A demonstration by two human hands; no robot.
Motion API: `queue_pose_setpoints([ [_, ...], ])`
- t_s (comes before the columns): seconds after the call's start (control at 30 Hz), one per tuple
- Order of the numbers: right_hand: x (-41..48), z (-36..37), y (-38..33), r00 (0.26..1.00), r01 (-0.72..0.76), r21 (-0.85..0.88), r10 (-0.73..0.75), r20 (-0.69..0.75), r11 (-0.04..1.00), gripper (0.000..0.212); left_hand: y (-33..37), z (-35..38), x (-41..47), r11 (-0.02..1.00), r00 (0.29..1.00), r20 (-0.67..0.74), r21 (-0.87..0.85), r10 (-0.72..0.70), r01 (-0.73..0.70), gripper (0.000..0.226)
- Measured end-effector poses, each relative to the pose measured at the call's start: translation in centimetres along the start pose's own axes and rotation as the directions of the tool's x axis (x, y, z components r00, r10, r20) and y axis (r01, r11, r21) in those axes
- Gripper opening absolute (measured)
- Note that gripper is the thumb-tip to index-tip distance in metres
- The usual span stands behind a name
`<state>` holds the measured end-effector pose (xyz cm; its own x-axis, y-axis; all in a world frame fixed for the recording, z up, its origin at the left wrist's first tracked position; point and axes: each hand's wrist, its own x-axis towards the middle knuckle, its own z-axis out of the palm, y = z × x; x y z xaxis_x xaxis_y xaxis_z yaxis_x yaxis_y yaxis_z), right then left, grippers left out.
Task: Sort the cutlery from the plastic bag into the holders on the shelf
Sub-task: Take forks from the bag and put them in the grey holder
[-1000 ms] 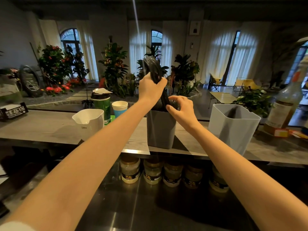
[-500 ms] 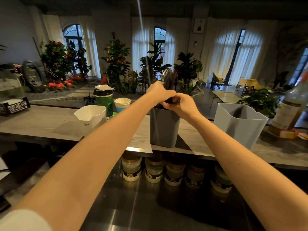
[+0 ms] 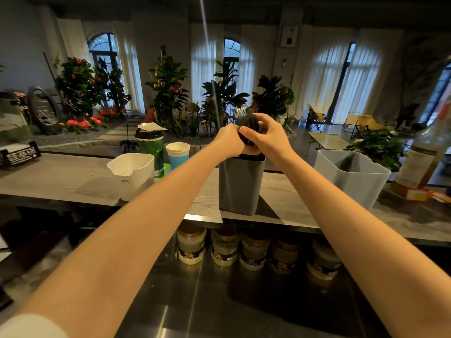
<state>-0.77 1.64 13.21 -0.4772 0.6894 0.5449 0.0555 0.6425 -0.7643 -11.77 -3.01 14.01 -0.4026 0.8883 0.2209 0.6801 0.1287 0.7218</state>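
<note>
— Grey wood, that shelf. What stands on it in the middle?

— One dark grey holder, upright, near the front edge. Both hands are right above its mouth, touching each other.

— Holding what?

— The left hand is curled round the lower part of a dark bundle of cutlery. The right hand wraps it from the other side, with the thumb laid across the front. Neither hand is spread wide; both grip.

— Is the bundle inside the holder?

— Its lower end reaches the rim. The hands hide how far in it goes. At the top, a few pale fork tines stick up past the fingers.

— Any other holders?

— One light grey holder stands to the right, well apart, with a dark shape inside that I cannot make out. To the left is a white container with a spout at its rim.

— And around those?

— Behind the white one is a green can with a black lid and paper on top, and just beside it a blue and white paper cup. At the far right stands a tall bottle. Under the shelf, a row of jars sits on a steel counter.
</note>
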Motion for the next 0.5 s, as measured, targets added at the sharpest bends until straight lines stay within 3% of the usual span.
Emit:
queue_pose_setpoints([
  [0.1,0.1,-0.3,0.4,1.000,-0.006,-0.050,0.006,0.000,0.999,0.031,0.0,-1.1,-0.9,0.980,0.991,0.129,-0.197,0.036,-0.010,0.030],
  [0.27,-0.2,-0.2,1.0,1.000,-0.028,-0.227,0.030,0.008,0.973,0.029,-0.7,-1.6,-1.5,0.949,0.993,0.069,-0.307,0.100,-0.075,0.041],
  [0.4,-0.2,-0.1,1.5,1.000,-0.006,-0.394,0.017,0.025,0.919,0.031,-1.6,-1.5,-1.3,0.976,0.976,-0.020,0.030,0.218,-0.217,0.012],
  [0.5,0.0,-0.3,1.9,0.999,-0.039,-0.386,0.043,0.003,0.922,0.028,-2.0,-1.1,-1.0,0.951,0.970,-0.071,0.224,0.233,-0.212,0.016],
])
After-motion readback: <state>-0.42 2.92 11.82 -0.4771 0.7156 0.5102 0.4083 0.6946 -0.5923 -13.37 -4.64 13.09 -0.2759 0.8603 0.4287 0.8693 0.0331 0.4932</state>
